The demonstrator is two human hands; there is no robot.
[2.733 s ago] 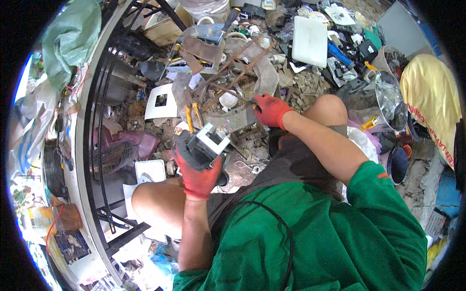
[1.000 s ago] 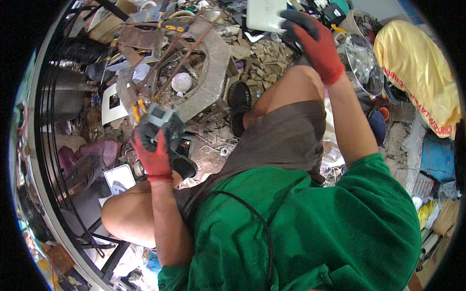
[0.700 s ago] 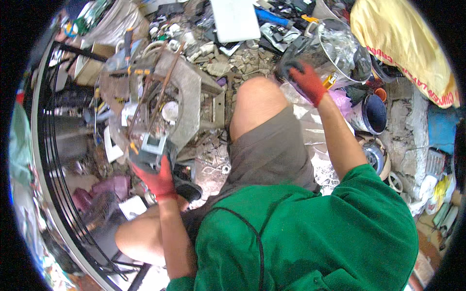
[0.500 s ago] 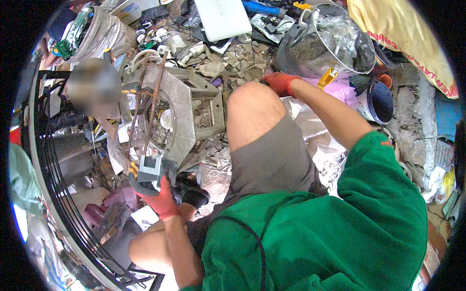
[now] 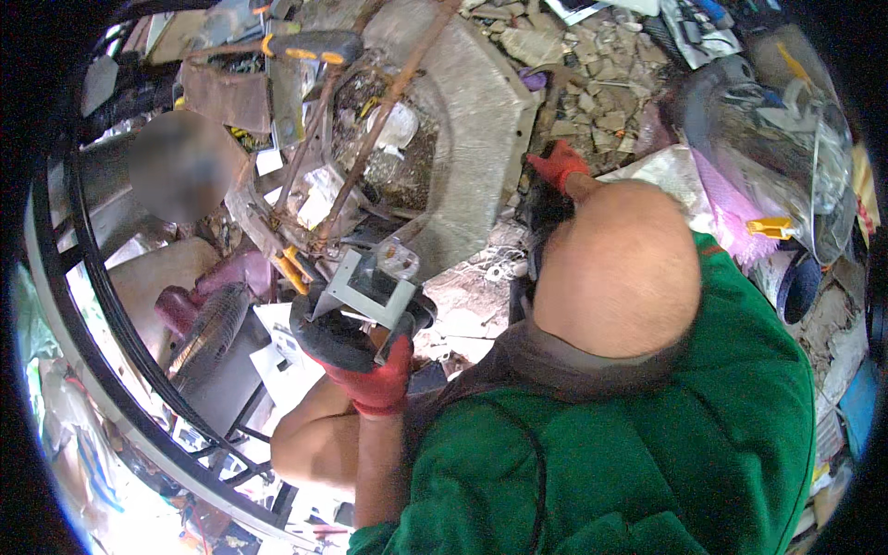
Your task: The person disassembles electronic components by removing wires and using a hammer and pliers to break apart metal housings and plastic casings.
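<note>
My left hand (image 5: 365, 351), in a red and black glove, is closed round a grey squared metal frame (image 5: 388, 301) with an opening in its middle. The frame is tilted above the floor, beside a yellow-handled tool (image 5: 294, 268). My right hand (image 5: 560, 166), in a matching glove, is down on the ground past my raised knee. Its fingers seem to be round the handle of a rusty hammer (image 5: 555, 81) with a curved head. The knee hides my wrist and part of that grip. A purple scrap (image 5: 533, 80) lies by the hammer head.
A heavy angular metal stand (image 5: 481, 139) fills the middle, with a rusty rod (image 5: 379, 129) across it. Rubble (image 5: 601, 69) covers the ground beyond. A clear bucket (image 5: 786, 139) stands at right, and a black metal rack (image 5: 102, 342) curves along the left.
The view has shifted down and closer to my left hand. My left hand has lifted the grey frame nearer. My right hand has moved in beside the stand, toward the hammer.
</note>
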